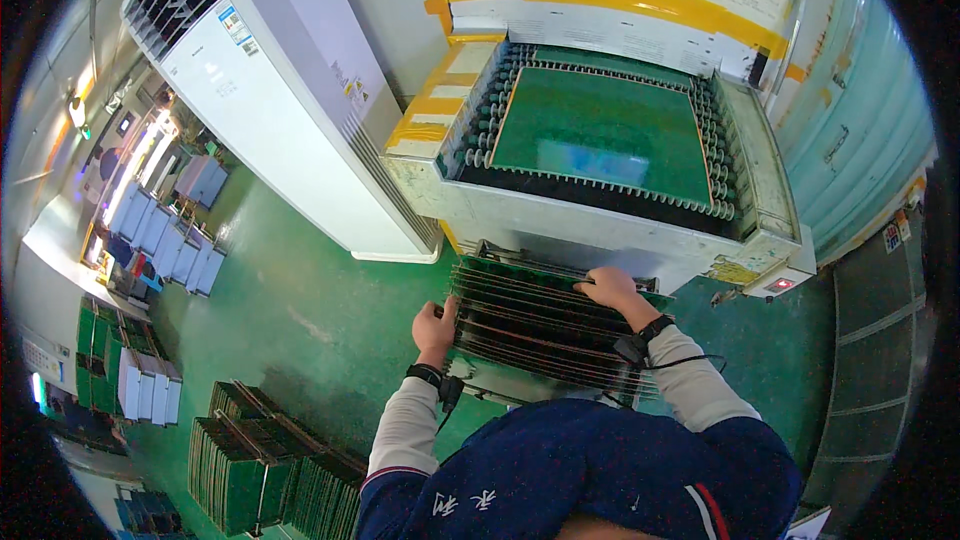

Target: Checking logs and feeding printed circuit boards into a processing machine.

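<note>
A rack of thin green circuit board panels (530,325) stands in front of me, the panels upright in closely spaced rows. My left hand (433,332) is closed at the rack's left side, its thumb up along the panel edges. At the far right part of the rack, my right hand (610,290) pinches the top edge of a panel. Exactly which panel each hand grips is hard to make out. Just beyond the rack, a larger green panel (605,125) lies flat on the rollers of a conveyor machine (600,215).
A tall white air conditioner (270,90) stands left of the machine. More racked green panels (240,470) sit on the green floor at lower left. A dark panelled partition (875,340) runs along the right. Black cords hang from bands on both my wrists.
</note>
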Tool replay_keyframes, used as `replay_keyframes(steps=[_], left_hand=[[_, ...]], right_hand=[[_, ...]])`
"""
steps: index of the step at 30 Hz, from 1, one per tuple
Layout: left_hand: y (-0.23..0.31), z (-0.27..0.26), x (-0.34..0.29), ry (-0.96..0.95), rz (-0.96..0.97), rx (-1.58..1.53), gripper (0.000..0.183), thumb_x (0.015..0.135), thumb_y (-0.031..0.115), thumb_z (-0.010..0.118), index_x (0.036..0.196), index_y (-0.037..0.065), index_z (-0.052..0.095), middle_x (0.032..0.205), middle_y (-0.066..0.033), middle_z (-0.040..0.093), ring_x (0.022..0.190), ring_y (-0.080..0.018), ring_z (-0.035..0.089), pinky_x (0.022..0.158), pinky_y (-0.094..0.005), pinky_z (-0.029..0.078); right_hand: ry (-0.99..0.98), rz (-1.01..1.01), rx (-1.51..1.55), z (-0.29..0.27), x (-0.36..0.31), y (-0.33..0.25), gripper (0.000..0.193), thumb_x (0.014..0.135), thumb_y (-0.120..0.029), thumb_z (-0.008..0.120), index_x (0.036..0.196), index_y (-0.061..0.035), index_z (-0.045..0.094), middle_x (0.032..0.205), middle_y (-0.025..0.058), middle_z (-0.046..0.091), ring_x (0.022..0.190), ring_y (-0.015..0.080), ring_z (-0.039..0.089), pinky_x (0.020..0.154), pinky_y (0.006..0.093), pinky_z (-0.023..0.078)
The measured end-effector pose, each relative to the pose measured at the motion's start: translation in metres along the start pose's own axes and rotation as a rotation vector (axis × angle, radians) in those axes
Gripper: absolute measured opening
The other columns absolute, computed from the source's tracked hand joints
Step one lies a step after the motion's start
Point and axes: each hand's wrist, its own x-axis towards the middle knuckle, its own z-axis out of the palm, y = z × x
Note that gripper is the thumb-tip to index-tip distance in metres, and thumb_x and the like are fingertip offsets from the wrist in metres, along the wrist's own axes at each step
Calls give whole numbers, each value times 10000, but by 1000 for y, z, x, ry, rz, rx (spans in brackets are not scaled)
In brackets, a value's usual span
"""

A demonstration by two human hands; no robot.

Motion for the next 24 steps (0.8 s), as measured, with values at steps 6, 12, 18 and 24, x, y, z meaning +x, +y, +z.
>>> replay_keyframes(steps=[6,12,18,24], left_hand=[[-1,0,0,-22,-30,1,593,870,579,608,723,5,612,711,-196,642,710,-407,629,638,-485,476],[-2,1,1,-22,-29,6,583,867,574,612,736,6,623,718,-199,645,714,-407,630,643,-490,478],[-4,2,1,-28,-37,19,581,863,568,618,738,1,619,728,-207,648,721,-415,631,647,-494,479],[-2,0,1,-29,-35,11,576,864,563,621,743,0,620,730,-210,650,720,-414,632,646,-493,479]], right_hand=[[-2,6,-15,-3,-2,-2,505,838,-606,623,974,-133,736,985,149,719,946,367,676,809,495,529],[8,16,1,-4,-3,-3,503,834,-605,630,969,-133,737,989,149,718,952,372,674,809,497,529],[2,30,17,-6,-4,-6,496,828,-595,639,967,-128,736,987,151,717,946,376,672,804,503,526],[-16,24,1,-6,-3,-5,517,842,-609,622,994,-128,735,997,152,714,960,376,665,816,482,521]])
